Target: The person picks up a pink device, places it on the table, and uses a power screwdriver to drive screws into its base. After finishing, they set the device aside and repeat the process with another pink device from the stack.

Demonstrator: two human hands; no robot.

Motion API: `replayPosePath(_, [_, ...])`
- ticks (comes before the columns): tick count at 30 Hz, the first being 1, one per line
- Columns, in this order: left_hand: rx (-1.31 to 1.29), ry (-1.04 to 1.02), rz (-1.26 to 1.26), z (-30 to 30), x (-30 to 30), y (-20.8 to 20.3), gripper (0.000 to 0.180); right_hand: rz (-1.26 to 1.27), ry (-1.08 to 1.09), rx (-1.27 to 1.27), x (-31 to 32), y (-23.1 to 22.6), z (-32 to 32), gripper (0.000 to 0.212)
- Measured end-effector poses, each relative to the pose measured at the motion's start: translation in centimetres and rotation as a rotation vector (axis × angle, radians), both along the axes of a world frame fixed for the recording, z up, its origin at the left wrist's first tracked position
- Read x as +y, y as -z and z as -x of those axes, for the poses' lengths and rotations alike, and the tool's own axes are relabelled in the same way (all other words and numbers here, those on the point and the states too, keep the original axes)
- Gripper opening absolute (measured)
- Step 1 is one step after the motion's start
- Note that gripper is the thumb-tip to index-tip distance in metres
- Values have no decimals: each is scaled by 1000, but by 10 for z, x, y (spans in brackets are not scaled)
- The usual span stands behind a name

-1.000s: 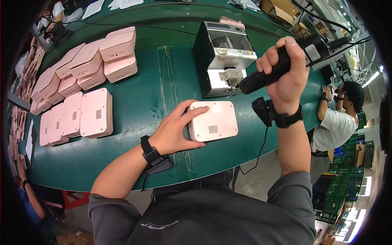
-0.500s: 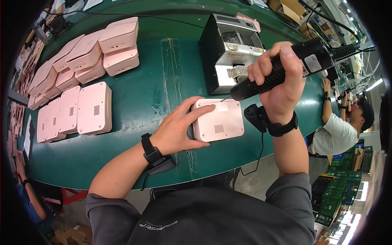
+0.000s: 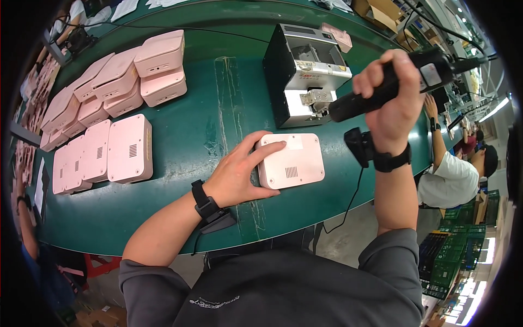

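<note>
A pale pink plastic device housing [image 3: 305,161] lies flat on the green bench, its face with vent slots and corner screw holes upward. My left hand [image 3: 238,170] grips its left side, index finger across the top face and thumb along the near edge. My right hand [image 3: 396,98] is wrapped round a black electric screwdriver [image 3: 373,98]. The tool's tip is at the front of the screw feeder [image 3: 305,82], a black and silver box behind the housing; the contact itself is too small to make out.
Pink housings [image 3: 133,71] stand stacked at the far left, with several more [image 3: 129,148] standing before them. Another pink part [image 3: 336,37] lies behind the feeder. A co-worker in a white shirt [image 3: 449,180] sits at the right. Green crates [image 3: 452,256] stand on the floor.
My right hand has lifted the screwdriver off the housing and carried it right and away from me, to the screw feeder. My left hand keeps its hold on the housing.
</note>
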State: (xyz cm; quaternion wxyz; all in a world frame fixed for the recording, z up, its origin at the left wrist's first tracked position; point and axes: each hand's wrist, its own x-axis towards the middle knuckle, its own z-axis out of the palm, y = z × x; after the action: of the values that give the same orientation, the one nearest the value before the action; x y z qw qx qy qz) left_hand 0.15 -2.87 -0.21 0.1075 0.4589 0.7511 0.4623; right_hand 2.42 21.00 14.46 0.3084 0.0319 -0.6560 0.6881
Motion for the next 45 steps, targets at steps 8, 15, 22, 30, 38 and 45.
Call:
replayPosePath(8, [49, 34, 11, 1, -1, -1, 80, -24, 83, 21, 12, -8, 20, 26])
replayPosePath(15, [47, 38, -35, 3, 0, 0, 78, 83, -274, 66, -38, -12, -1, 29])
replayPosePath(22, [43, 27, -38, 1, 0, 0, 78, 20, -329, 10, -70, -7, 3, 27])
replayPosePath(30, [72, 4, -23, 1, 1, 4, 80, -51, -329, -68, -76, 5, 6, 27])
replayPosePath(38, [87, 0, -27, 0, 4, 4, 81, -90, -268, -100, -84, 2, 6, 28])
replayPosePath(45, [54, -16, -57, 10, -6, 0, 78, 39, -140, 38, -28, -12, 3, 23])
